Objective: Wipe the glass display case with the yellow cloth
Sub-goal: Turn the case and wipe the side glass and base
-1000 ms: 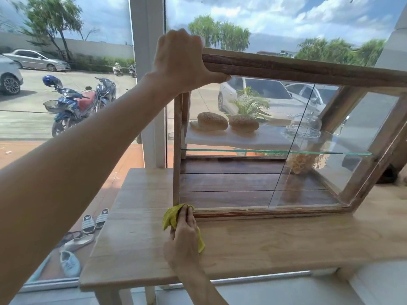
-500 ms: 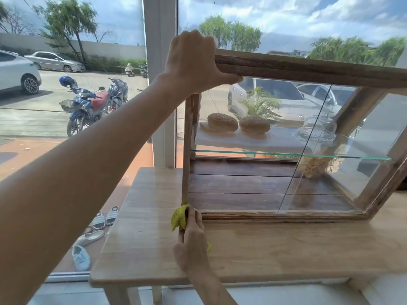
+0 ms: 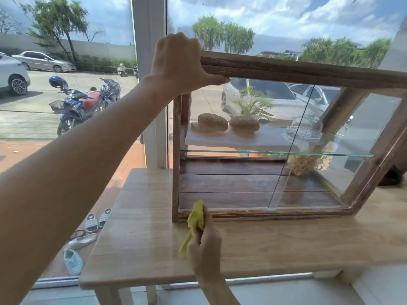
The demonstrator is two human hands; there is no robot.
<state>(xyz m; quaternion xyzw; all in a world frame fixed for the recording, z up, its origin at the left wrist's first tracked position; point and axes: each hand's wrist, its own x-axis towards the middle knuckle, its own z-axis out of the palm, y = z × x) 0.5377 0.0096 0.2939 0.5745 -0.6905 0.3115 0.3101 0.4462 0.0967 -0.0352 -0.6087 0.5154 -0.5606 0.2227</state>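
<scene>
The glass display case (image 3: 308,73) has a dark wooden frame and stands on a light wooden table (image 3: 136,238) by the window. My left hand (image 3: 178,62) grips the left end of the case's top rail. My right hand (image 3: 206,245) holds the yellow cloth (image 3: 195,219) bunched up, its tip against the case's bottom front rail near the left corner post. Inside, two seeded buns (image 3: 212,122) lie on a white board on the glass shelf, beside a clear glass dome (image 3: 305,128).
A big window (image 3: 77,84) with a white post stands behind the table, with motorbikes (image 3: 81,104) and cars outside. Sandals and shoes (image 3: 88,230) lie on the floor left of the table. A dried flower bunch (image 3: 301,164) sits inside the case.
My right hand with the cloth has slid a little right, off the left corner post and onto the bottom rail. My left hand keeps its grip on the top rail.
</scene>
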